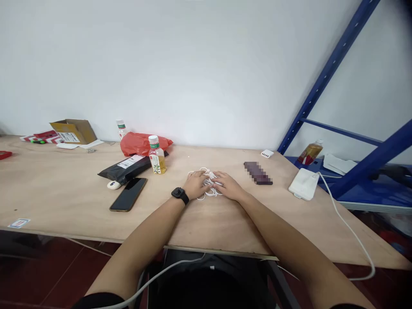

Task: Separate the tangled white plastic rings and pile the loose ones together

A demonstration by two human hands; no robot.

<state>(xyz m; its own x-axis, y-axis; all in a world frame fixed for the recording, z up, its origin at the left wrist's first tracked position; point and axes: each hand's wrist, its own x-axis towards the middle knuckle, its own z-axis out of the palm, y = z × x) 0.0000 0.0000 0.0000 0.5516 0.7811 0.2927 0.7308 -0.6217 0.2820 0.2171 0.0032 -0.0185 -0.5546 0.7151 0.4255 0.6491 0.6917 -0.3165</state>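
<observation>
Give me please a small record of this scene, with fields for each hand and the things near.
left hand: left hand rests on the white cable bundle, a black watch on the wrist
right hand: right hand on the same bundle
surface: wooden table
left of hands: black phone, tea bottle, red bag
right of hands: white power bank

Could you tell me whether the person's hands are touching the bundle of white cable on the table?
Touching. The head view shows the left hand and the right hand resting on the white cable, whose loops show beneath and between the fingers.
</observation>
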